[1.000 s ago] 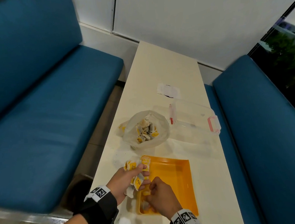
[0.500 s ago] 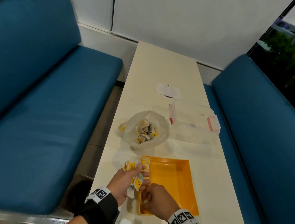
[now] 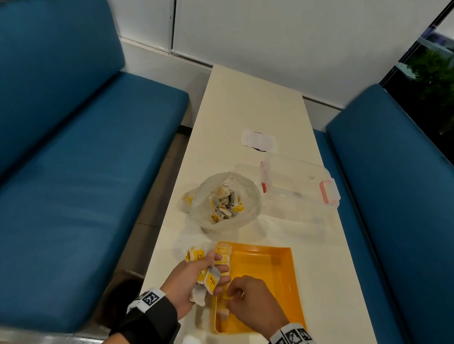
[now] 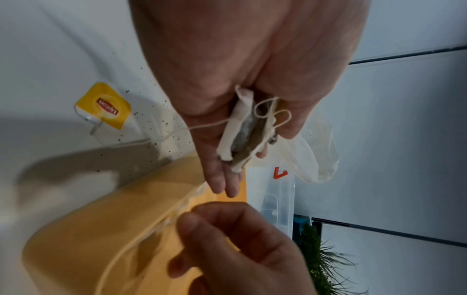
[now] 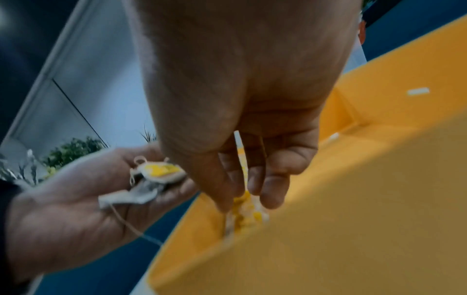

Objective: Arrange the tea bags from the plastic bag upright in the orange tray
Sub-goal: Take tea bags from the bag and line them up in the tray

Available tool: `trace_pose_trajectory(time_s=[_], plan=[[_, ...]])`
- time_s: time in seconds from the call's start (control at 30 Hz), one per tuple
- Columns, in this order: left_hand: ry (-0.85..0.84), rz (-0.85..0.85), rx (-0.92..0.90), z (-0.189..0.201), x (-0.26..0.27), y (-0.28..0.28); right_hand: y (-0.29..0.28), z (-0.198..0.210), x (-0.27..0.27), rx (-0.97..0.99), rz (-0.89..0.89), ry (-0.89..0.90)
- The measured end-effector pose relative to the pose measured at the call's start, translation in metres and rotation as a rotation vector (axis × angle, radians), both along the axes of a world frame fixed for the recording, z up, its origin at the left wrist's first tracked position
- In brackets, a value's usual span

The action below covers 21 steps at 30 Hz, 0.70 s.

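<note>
Tea bag (image 5: 246, 212) upright in right hand (image 5: 242, 111) grip, tray (image 5: 379, 179) wall-side.

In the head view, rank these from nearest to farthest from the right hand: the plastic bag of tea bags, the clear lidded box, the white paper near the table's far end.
From the right hand:
1. Plastic bag of tea bags, just beyond the orange tray, slightly left.
2. Clear lidded box, farther back, right.
3. White paper, farthest, toward the table's far end.

Left hand (image 3: 196, 280) fingers curled, gripping; right hand (image 3: 252, 297) apparently pinching.
</note>
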<state>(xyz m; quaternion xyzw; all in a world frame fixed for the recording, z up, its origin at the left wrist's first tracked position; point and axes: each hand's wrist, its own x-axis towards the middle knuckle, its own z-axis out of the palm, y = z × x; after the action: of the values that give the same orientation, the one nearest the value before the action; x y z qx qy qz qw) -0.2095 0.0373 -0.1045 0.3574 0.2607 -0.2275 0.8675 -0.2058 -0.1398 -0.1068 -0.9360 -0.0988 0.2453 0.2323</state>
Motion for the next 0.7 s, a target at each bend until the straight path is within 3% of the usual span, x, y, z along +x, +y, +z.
trace_pose_trajectory(time_s=[0.1,0.2,0.3,0.43,0.53,0.7], plan=[[0.000,0.007,-0.013,0.002,0.002,0.002,-0.002,0.022,0.007,0.103,-0.029,-0.190],[-0.012,-0.016,-0.030,0.004,0.003,0.004,0.005,0.046,0.011,0.270,0.214,-0.304],[-0.008,-0.059,-0.062,0.009,0.004,0.005,0.013,0.056,0.017,0.189,0.511,-0.350],[0.022,-0.076,-0.046,0.014,0.006,0.007,0.016,0.059,0.024,0.081,0.714,-0.449],[0.025,-0.096,-0.027,0.012,0.008,0.008,0.013,0.054,0.028,0.083,0.763,-0.522],[0.040,-0.097,-0.008,0.012,0.008,0.010,0.011,0.054,0.034,0.128,0.666,-0.530]])
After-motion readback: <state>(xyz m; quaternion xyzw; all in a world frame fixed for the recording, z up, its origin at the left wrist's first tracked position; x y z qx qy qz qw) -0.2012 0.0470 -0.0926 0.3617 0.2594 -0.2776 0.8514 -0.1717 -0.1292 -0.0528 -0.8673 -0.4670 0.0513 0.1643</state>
